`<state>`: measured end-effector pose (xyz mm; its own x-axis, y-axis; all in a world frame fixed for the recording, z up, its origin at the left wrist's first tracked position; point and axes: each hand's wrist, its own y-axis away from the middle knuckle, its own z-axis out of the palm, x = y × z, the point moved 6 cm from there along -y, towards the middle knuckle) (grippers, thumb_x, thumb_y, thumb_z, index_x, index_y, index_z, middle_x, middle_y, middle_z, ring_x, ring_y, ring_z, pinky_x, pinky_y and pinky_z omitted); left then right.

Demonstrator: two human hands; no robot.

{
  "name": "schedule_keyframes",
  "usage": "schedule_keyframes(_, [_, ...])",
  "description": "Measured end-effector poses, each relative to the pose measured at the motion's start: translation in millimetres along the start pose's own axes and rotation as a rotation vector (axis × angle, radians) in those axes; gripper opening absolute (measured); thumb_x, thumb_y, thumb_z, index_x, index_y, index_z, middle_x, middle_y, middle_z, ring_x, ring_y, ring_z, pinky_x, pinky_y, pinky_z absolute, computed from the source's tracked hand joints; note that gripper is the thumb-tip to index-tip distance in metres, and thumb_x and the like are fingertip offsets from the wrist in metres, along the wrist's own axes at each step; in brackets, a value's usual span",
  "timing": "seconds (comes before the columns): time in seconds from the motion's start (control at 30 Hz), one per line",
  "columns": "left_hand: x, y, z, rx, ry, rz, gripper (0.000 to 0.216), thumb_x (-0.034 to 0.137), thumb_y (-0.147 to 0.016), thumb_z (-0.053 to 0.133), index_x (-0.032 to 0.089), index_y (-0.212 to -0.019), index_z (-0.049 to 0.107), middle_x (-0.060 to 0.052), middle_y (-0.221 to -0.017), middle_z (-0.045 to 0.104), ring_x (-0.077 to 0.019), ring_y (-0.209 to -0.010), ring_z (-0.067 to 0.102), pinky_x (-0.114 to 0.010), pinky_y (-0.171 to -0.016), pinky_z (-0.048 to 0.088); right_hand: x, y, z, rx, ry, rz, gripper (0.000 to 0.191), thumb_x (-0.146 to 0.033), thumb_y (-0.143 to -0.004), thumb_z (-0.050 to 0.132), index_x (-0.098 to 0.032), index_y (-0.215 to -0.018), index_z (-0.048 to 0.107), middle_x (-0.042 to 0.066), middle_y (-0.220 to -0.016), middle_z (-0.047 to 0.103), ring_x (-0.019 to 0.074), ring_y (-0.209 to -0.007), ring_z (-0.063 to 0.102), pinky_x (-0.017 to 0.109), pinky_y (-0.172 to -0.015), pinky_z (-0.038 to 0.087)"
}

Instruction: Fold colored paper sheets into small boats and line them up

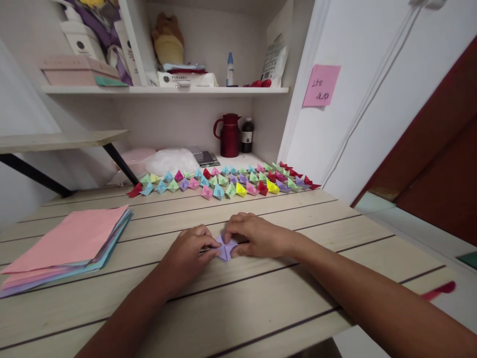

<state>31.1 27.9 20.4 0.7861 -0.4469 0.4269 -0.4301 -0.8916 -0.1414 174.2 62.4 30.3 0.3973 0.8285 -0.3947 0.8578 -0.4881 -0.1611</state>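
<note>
The left hand (192, 249) and right hand (255, 235) are gripping the folded purple paper (225, 252) between fingers and thumbs. Paper boats (230, 191) are standing in rows on the counter (160, 219) beyond.

White shelf (149, 90) beside white wall (357, 44)

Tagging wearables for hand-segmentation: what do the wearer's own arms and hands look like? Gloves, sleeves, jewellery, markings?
Left hand and right hand are both ungloved. Left forearm and right forearm are bare; no sleeve is in frame. No watch, bracelet, cable or marking shows. No ring is visible, though some fingers are partly hidden.
</note>
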Motion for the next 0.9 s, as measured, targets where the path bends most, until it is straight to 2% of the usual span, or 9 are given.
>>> schedule_keyframes(0.07, [0.0, -0.7, 0.0, 0.007, 0.017, 0.008, 0.018, 0.026, -0.087, 0.056, 0.027, -0.092, 0.073, -0.001, -0.091, 0.065, -0.0164, -0.088, 0.059, -0.03, -0.08, 0.045, -1.2, 0.4, -0.5, 0.003, -0.008, -0.003, 0.021, -0.025, -0.081, 0.069, -0.023, -0.101, 0.065, 0.005, -0.096, 0.064, 0.0225, -0.096, 0.056, 0.034, -0.086, 0.04])
schedule_keyframes(0.27, [-1.7, -0.1, 1.5, 0.006, -0.019, 0.009, 0.019, 0.03, -0.078, 0.069, 0.027, -0.096, 0.07, 0.001, -0.094, 0.065, -0.0174, -0.09, 0.059, -0.032, -0.083, 0.043, -0.2, 1.1, -2.0, 0.01, -0.038, -0.004, 0.016, -0.019, -0.084, 0.063, -0.021, -0.1, 0.065, 0.006, -0.098, 0.065, 0.0217, -0.097, 0.057, 0.034, -0.087, 0.04])
schedule_keyframes(0.47, [-2.8, -2.4, 2.6, 0.041, 0.076, -0.015, 0.013, 0.029, -0.084, 0.061, 0.026, -0.09, 0.073, 0.0, -0.089, 0.067, -0.0158, -0.084, 0.06, -0.03, -0.081, 0.044, 2.3, 0.7, -0.4, -0.009, -0.023, -0.005, 0.029, -0.027, -0.076, 0.075, -0.023, -0.103, 0.065, 0.004, -0.098, 0.063, 0.0218, -0.096, 0.055, 0.033, -0.085, 0.039])
schedule_keyframes(0.63, [-3.8, -2.2, 3.4, 0.017, 0.102, -0.02, 0.018, 0.028, -0.086, 0.058, 0.027, -0.091, 0.075, -0.001, -0.089, 0.067, -0.0161, -0.084, 0.06, -0.029, -0.079, 0.046, -0.3, 0.4, -2.4, 0.009, -0.018, 0.011, 0.021, -0.024, -0.078, 0.072, -0.022, -0.098, 0.064, 0.003, -0.091, 0.062, 0.0199, -0.089, 0.056, 0.03, -0.08, 0.039])
schedule_keyframes(0.77, [-0.8, -1.3, 1.3, 0.015, 0.067, 0.002, 0.019, 0.026, -0.086, 0.057, 0.027, -0.094, 0.074, -0.001, -0.091, 0.067, -0.0161, -0.087, 0.06, -0.029, -0.08, 0.045, -0.2, 0.2, -3.0, 0.022, -0.019, 0.051, 0.026, -0.021, -0.075, 0.074, -0.02, -0.098, 0.062, 0.003, -0.089, 0.061, 0.0195, -0.086, 0.056, 0.029, -0.076, 0.039])
schedule_keyframes(0.9, [1.9, -1.6, 0.2, 0.004, 0.019, -0.009, 0.022, 0.025, -0.088, 0.051, 0.026, -0.088, 0.073, -0.001, -0.086, 0.065, -0.0157, -0.082, 0.059, -0.028, -0.075, 0.044, -0.2, -1.9, -1.0, 0.052, -0.033, 0.007, 0.014, -0.02, -0.084, 0.065, -0.019, -0.098, 0.063, 0.006, -0.095, 0.065, 0.0206, -0.093, 0.056, 0.031, -0.083, 0.04])
